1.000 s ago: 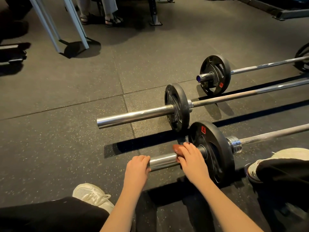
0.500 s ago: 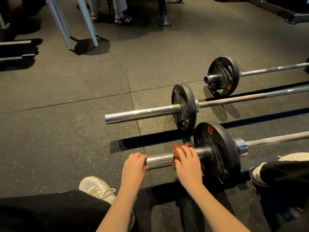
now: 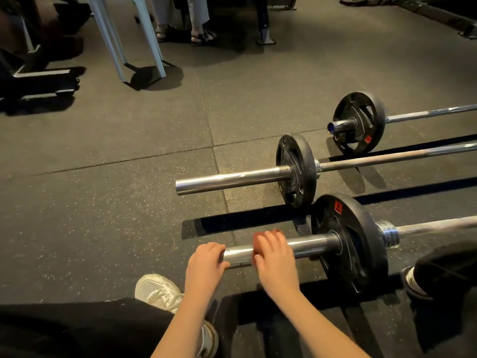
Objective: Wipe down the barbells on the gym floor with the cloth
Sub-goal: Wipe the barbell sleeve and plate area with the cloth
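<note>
Three barbells lie side by side on the dark rubber floor. The nearest barbell (image 3: 312,245) has a chrome sleeve and a black plate (image 3: 356,244). My left hand (image 3: 205,262) grips the sleeve's free end. My right hand (image 3: 275,254) presses a reddish-brown cloth (image 3: 258,237) around the sleeve just right of the left hand. The cloth is mostly hidden under my fingers. The middle barbell (image 3: 232,179) and the far barbell (image 3: 343,125) lie untouched behind.
My white shoe (image 3: 157,290) and black trouser legs sit at the bottom left, with my other foot (image 3: 413,282) at the right. White stand legs (image 3: 134,40), a person's sandalled feet (image 3: 188,34) and dark equipment (image 3: 38,81) stand at the back.
My right hand has slid the cloth left along the sleeve, away from the plate and towards my left hand. The view has shifted a little, so the barbells sit further right.
</note>
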